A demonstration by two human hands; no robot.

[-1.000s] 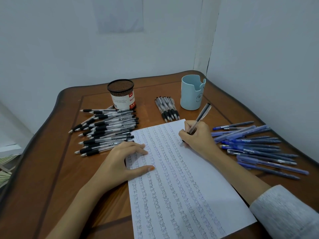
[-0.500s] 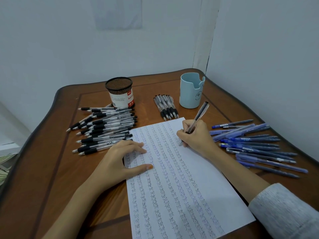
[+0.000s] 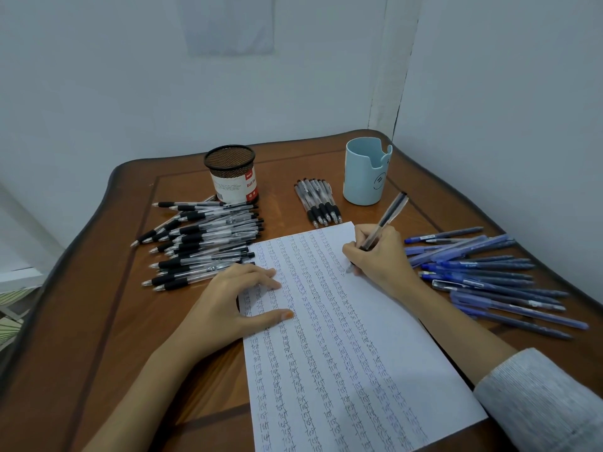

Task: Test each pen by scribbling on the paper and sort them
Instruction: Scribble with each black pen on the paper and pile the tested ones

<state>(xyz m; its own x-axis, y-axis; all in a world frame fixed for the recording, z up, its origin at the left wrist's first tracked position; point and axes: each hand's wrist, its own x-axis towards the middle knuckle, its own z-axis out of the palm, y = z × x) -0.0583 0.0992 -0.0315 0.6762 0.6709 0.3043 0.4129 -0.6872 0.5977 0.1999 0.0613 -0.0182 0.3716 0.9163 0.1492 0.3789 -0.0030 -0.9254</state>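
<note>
Pen (image 3: 385, 220) — nr paper (image 3: 391, 327) far-R corner

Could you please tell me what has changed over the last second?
Almost nothing: the right hand still grips the pen, tip on the paper near its top right corner, with only a slight wobble. The left hand stays pressed on the paper's left edge; black pens, blue pens, mesh holder and blue cup are unmoved.

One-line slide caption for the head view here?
Testing pens: right hand writes with a pen on the paper, left hand rests on it; black pens lie left, blue pens right.
</note>
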